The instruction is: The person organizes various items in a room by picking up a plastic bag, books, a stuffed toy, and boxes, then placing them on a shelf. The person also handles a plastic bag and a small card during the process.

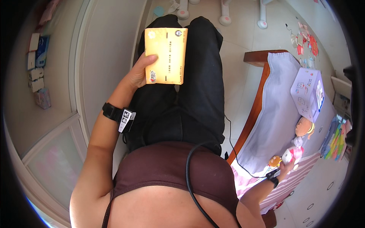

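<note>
My left hand (137, 73) holds a flat yellow packet (166, 55) by its left edge, thumb on top, over my lap in black trousers. My right hand (288, 164) reaches far out to the right onto the bed and grips a small pink and white object (292, 155). A small orange toy (274, 161) lies just left of that hand. A black band with a tag sits on each wrist.
A bed with a wooden frame (254, 110) and a pale lilac sheet (274, 114) holds a lilac box (308, 94), a doll (304, 127) and colourful books (335, 140). Boxes (37, 64) line a ledge at the left. Chair feet (225, 19) stand on the tiled floor.
</note>
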Demonstrator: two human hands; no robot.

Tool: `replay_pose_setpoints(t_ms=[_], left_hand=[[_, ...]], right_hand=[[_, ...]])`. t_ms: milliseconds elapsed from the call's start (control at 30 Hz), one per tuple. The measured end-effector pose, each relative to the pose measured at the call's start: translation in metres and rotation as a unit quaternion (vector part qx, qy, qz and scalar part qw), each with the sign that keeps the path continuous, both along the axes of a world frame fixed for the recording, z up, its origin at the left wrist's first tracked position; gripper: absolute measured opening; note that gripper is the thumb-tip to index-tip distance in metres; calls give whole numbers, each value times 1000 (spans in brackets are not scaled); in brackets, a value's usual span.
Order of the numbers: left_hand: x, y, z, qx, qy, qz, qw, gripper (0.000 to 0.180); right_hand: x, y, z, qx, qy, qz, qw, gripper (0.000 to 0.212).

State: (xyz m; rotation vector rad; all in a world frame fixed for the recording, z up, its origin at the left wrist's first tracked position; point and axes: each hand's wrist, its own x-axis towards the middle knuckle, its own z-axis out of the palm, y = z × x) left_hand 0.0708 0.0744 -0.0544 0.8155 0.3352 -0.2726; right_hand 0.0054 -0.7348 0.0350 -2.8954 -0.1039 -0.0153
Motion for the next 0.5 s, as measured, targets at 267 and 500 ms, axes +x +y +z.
replay_pose_setpoints(t_ms=[267,500], left_hand=[[4,-24,15,56,-8,37,998,70],[0,-34,-10,78,-81,58,992,71]], right_hand=[[107,257,45,694,-168,-226,662,49],[136,556,-33,499,229,220,806,76]])
